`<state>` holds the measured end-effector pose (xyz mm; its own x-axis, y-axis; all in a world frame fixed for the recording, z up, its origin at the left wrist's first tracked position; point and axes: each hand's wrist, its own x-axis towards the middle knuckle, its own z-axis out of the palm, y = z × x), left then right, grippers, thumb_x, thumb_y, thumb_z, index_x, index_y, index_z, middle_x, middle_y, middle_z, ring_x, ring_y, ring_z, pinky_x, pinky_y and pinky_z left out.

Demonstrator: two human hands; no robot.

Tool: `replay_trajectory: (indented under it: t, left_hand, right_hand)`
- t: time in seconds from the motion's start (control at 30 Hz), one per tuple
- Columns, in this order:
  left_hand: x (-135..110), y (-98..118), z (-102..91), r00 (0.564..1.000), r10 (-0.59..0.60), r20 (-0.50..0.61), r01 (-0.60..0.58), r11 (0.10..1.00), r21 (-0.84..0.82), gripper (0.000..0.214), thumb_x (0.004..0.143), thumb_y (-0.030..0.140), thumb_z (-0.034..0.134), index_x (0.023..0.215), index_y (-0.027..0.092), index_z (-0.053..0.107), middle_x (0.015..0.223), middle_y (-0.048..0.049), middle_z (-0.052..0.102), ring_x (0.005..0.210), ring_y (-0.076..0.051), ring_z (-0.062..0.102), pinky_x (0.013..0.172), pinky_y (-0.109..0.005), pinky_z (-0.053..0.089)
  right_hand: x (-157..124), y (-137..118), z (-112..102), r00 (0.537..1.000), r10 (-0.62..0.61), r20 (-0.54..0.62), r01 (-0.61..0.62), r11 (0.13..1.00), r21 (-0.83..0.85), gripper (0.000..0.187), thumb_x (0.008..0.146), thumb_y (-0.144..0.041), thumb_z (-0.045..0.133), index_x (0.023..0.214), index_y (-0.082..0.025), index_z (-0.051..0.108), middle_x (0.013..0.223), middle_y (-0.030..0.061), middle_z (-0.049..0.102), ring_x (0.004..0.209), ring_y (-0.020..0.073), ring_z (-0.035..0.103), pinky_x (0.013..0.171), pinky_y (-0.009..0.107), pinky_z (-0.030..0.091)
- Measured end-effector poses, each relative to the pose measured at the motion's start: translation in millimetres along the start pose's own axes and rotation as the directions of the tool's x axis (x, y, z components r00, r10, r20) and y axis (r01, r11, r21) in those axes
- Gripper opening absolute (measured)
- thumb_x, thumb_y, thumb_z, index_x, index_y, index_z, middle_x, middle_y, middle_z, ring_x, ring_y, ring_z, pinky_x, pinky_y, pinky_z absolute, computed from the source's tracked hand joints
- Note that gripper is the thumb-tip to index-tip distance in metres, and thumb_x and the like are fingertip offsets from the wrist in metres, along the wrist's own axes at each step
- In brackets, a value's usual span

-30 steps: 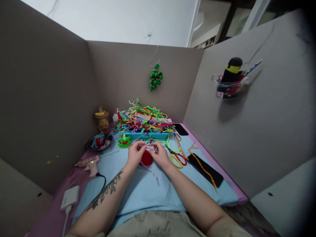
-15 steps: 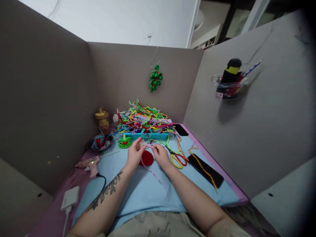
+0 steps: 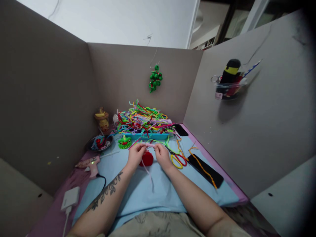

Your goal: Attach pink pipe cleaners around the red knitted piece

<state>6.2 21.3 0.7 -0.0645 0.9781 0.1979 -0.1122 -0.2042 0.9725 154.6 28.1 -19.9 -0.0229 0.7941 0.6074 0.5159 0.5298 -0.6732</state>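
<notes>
Between my two hands a short piece of pale pink chenille yarn [image 3: 150, 144] is stretched sideways. My left hand [image 3: 135, 155] pinches its left end, fingers closed. The right end is in the closed fingers of my right hand [image 3: 162, 156]. A loose pale tail of the yarn hangs below my left hand over the blue cloth. Under the hands lies a round red piece [image 3: 147, 159], partly covered. A thin pinkish-red line, rod or strand, shows behind my left hand; I cannot tell which. Left of it sits a green knitted face figure [image 3: 124, 142].
A heap of coloured yarn [image 3: 145, 119] fills a blue tray [image 3: 148, 136] at the back. On the right lie scissors [image 3: 178, 161] and a black phone-like slab [image 3: 204, 171]; on the left, a glue gun [image 3: 92, 164] and a dark bowl [image 3: 108, 145]. Grey panels stand around.
The fingers of my left hand have closed down on the pale yarn, and its loose tail has swung left and downward. A thin pinkish-red line now shows beside my left hand.
</notes>
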Motion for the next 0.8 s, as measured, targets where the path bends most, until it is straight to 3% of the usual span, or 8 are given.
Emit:
replay_trajectory:
  t: [0.27,0.47,0.8]
  left_hand:
    - [-1.0,2.7,-0.7,0.998,0.057,0.006,-0.058,0.99,0.126,0.026,0.07,0.037,0.063,0.082,0.014,0.069,0.059,-0.0017,0.064,0.052,-0.012,0.057,0.05,-0.022,0.042]
    - [-1.5,6.9,-1.4,0.989,0.146,-0.033,-0.137,0.97,0.2,0.024,0.068,0.037,0.066,0.078,0.015,0.071,0.074,-0.0038,0.069,0.066,-0.015,0.059,0.064,-0.025,0.045]
    - [2.6,0.4,-4.2,0.999,-0.003,-0.048,0.005,0.999,0.039,0.034,0.066,0.041,0.069,0.087,0.014,0.071,0.085,-0.0067,0.07,0.07,-0.016,0.06,0.062,-0.024,0.043]
  right_hand:
    - [1.4,-2.8,-2.1,0.999,0.021,-0.029,-0.021,1.0,0.004,0.016,0.087,-0.028,0.043,0.079,-0.019,0.055,0.073,0.0025,0.057,0.071,0.0169,0.052,0.066,0.028,0.04]
    - [0.5,-1.7,-1.4,0.998,0.027,-0.05,-0.026,0.999,0.027,0.011,0.084,-0.026,0.049,0.079,-0.019,0.056,0.073,0.0016,0.057,0.069,0.0157,0.052,0.064,0.026,0.041]
    - [-3.2,-5.7,-0.4,0.994,0.031,-0.105,-0.024,0.998,0.062,0.004,0.078,-0.023,0.057,0.077,-0.019,0.058,0.075,0.0023,0.059,0.071,0.0159,0.055,0.066,0.027,0.045]
